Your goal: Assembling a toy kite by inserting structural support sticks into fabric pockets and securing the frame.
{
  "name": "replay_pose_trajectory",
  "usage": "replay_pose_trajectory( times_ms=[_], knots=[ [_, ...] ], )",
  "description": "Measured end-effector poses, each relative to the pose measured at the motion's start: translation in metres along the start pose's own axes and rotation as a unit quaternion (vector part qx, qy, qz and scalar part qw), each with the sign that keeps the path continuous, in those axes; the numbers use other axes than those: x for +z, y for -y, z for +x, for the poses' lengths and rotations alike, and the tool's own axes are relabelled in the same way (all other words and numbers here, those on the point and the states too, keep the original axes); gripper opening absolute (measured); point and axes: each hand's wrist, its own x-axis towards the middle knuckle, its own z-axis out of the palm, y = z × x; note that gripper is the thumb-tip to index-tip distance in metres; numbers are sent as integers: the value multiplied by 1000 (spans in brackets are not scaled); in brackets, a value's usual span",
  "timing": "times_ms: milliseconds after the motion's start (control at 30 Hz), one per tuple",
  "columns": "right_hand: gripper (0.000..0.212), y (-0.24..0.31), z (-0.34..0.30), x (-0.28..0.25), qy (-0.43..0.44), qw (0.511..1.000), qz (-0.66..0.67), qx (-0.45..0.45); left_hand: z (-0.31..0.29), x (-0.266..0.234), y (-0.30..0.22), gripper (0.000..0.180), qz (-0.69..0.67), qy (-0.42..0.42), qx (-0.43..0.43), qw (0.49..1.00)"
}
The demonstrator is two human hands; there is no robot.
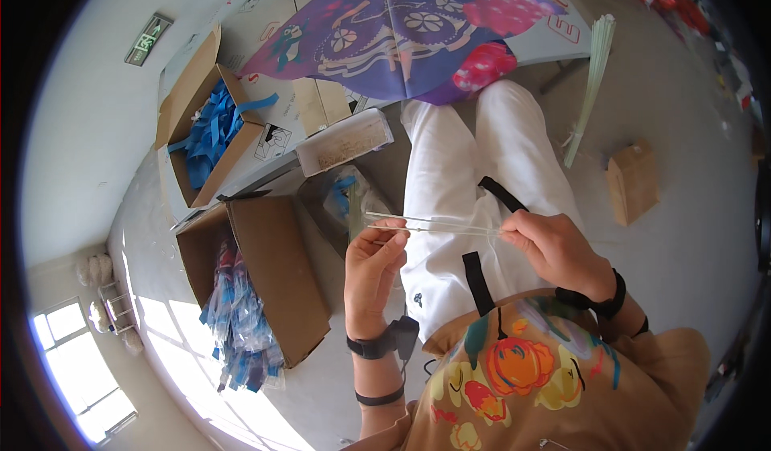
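Observation:
Over my lap, my left hand point(376, 268) pinches thin pale rods point(450, 228) near one end. My right hand point(552, 246) is closed around their other end, where they come together. Toward the left hand the rods spread slightly apart, and one passes above its fingertips. Whether a small fitting joins them is too fine to tell. Beyond my knees a purple kite sheet point(393, 29) with a printed figure in a dress lies spread on the table.
Left on the table, an open carton point(173, 102) holds blue ribbon strips point(213, 134). A small white tray point(345, 142) sits at the table's near edge. Below stands a carton point(281, 274) of plastic-wrapped packs point(241, 314). At right are a rod bundle point(590, 89) and a brown box point(633, 182).

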Motion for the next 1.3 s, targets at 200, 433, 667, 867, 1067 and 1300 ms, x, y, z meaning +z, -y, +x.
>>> replay_pose_trajectory(
  times_ms=[200, 433, 667, 867, 1067, 1300],
  knots=[
    [7, -20, 22, 24, 10, 999, -44, -21, 3, -104, 13, 21, 372, -288, 76, 879],
    [9, -16, 18, 23, 39, 999, -16, 2, -10, -79, 11, 30, -134, -110, 155, 973],
    [9, -11, 4, 11, 103, 993, 33, 43, -15, -17, -3, 25, -39, -63, 195, 978],
    [8, -8, -3, 3, 107, 992, 56, 43, -12, -6, -3, 17, 1, -40, 184, 982],
    [8, -2, -6, -3, 97, 992, 49, 58, -11, -3, 2, 15, -28, -39, 162, 986],
    [6, -6, -10, -1, 83, 994, 39, 56, -12, -4, 3, 15, -38, -45, 145, 988]
  ],
)
